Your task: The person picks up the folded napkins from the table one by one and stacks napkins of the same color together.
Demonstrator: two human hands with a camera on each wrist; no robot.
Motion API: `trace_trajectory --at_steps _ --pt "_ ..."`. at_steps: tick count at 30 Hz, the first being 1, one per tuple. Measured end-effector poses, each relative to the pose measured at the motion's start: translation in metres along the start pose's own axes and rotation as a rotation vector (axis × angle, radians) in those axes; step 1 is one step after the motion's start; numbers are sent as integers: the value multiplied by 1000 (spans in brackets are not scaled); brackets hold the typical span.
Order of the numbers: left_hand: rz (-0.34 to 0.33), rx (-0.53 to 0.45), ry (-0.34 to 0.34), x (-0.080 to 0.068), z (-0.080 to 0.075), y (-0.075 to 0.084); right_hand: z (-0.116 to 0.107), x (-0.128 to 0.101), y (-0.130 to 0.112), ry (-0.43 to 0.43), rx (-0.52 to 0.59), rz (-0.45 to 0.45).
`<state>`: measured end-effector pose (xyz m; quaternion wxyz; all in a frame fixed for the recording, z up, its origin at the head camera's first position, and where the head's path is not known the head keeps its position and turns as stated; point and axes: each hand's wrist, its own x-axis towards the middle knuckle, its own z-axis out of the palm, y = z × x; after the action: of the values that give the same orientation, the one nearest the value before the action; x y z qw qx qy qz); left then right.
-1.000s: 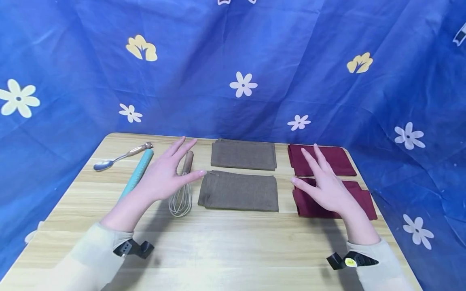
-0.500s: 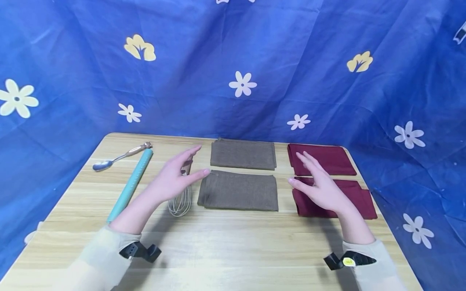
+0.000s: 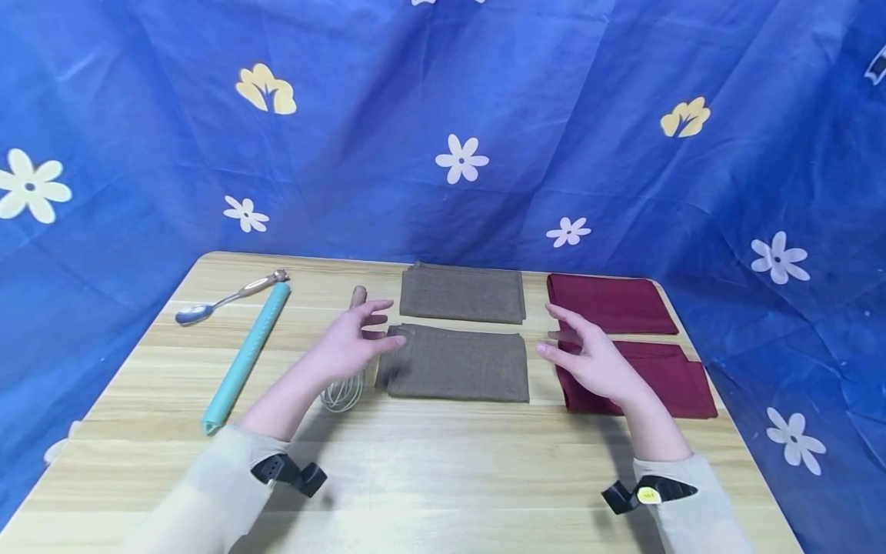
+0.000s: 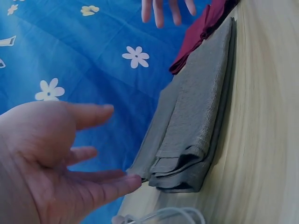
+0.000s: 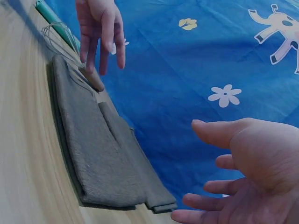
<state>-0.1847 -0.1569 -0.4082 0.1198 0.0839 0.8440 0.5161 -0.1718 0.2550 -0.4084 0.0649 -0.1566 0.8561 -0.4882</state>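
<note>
My left hand [image 3: 349,346] hovers over the whisk [image 3: 344,392] and the left edge of the nearer folded grey-brown cloth [image 3: 460,365], holding nothing. Its fingers are loosely bent, with the thumb apart. Above the left side of the nearer folded dark red cloth [image 3: 667,381] is my right hand [image 3: 598,365], also holding nothing, thumb and fingers spread toward the grey-brown cloth. The left wrist view has the left hand [image 4: 60,163] beside the grey-brown cloth [image 4: 196,102], apart from it. In the right wrist view the right hand [image 5: 252,172] is likewise apart from the cloth.
Behind the nearer cloths lie a second grey-brown cloth [image 3: 462,294] and a second dark red cloth [image 3: 616,304]. At the left are a teal rod-like thing [image 3: 245,358] and a spoon [image 3: 231,298]. A blue flowered curtain [image 3: 443,115] hangs around the wooden table [image 3: 443,469].
Both hands have moved inward and nearer the person, toward the closer grey-brown cloth. Their fingers have gone from widely spread to more bent. The cloths and utensils stay put.
</note>
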Motion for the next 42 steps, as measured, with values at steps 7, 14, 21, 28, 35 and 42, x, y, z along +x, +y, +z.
trace_trajectory --at_steps 7,14,21,28,35,42 --pt "-99 22 -21 11 11 2 12 6 12 -12 87 90" --pt "-170 144 -20 14 18 0 29 12 22 -16 139 187" --pt "-204 170 -21 18 20 -1 42 16 31 -24 237 305" --pt "-211 151 -24 24 26 -6 48 17 35 12 262 293" --pt "-121 125 -36 27 31 -13 52 14 35 53 223 234" --pt "-34 72 -63 26 30 -14 52 13 37 65 231 224"
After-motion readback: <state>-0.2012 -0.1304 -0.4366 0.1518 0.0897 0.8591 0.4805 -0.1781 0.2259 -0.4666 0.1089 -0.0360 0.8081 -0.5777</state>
